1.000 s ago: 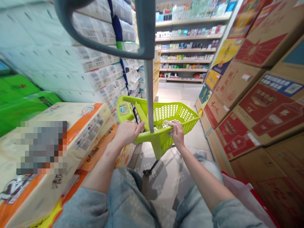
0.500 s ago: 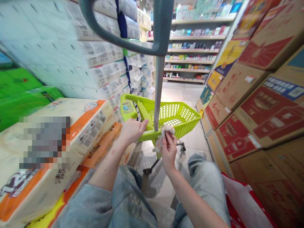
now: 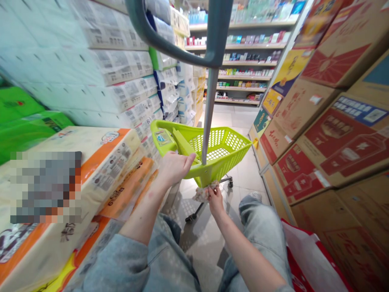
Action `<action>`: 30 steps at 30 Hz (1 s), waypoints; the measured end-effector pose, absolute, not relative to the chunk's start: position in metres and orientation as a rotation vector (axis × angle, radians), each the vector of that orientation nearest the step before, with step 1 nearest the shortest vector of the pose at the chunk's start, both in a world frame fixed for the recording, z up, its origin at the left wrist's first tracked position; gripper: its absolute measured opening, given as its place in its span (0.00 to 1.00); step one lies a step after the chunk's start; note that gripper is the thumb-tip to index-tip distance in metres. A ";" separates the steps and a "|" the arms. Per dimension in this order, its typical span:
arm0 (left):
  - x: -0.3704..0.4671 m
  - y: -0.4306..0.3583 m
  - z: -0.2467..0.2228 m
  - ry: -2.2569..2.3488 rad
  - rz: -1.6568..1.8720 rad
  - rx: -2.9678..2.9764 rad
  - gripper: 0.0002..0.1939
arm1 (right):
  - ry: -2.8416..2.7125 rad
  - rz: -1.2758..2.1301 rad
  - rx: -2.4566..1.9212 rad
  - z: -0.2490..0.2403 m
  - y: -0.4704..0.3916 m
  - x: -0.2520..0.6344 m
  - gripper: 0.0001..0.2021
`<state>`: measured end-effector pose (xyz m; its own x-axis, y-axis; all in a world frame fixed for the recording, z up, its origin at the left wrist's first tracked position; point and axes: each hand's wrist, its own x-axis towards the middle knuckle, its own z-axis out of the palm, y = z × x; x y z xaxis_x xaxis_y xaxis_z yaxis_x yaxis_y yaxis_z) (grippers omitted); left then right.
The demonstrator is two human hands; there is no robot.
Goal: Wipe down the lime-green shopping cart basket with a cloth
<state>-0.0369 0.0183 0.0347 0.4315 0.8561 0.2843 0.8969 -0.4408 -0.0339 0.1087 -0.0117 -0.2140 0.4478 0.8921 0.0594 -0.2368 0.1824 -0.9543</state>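
At the left, an orange-banded wrapped pack (image 3: 120,140) carries a dark, pixelated item (image 3: 53,184) that cannot be made out. Just right of it, the left hand (image 3: 174,167) lies on the near left corner of the lime-green basket (image 3: 238,162) of a cart, thumb stretched toward the pole; its fingers are hidden, so I cannot tell how tight that grip is. It seems to steady the cart.

Next comes a pale, crumpled cloth (image 3: 200,194), at the lower end of the green bracket (image 3: 206,173) below the basket's near edge. The metal pole (image 3: 209,113) rises above this bracket to a grey handle (image 3: 179,52). The right hand (image 3: 215,198) has a narrow grip, thumb and fingertips pinching the cloth's right side.

The step in hand looks like wiping the bracket's underside, about its lower end. The next move, as I judge it, calls for light pressure along that surface, the cloth bunched between fingers and plastic, while the left hand stops the cart from rolling on its casters (image 3: 191,218).

Farther right, a red-and-white bag (image 3: 316,251) lies near stacked cartons (image 3: 316,105).
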 end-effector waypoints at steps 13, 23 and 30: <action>-0.009 0.011 0.033 -1.522 -0.373 -2.471 0.35 | -0.661 0.798 -0.950 -0.115 -0.007 0.099 0.19; -0.007 0.005 0.031 -1.502 -0.431 -2.451 0.32 | -0.768 0.710 -1.090 -0.135 -0.012 0.109 0.17; -0.009 0.003 0.029 -1.536 -0.432 -2.412 0.33 | -1.144 0.342 -1.033 -0.059 -0.027 0.100 0.08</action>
<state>-0.0086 0.0028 0.0290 0.4006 0.8354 0.3762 0.9091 -0.4136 -0.0497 0.0996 -0.0269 -0.0589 0.4238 0.6942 0.5818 0.2615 0.5213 -0.8124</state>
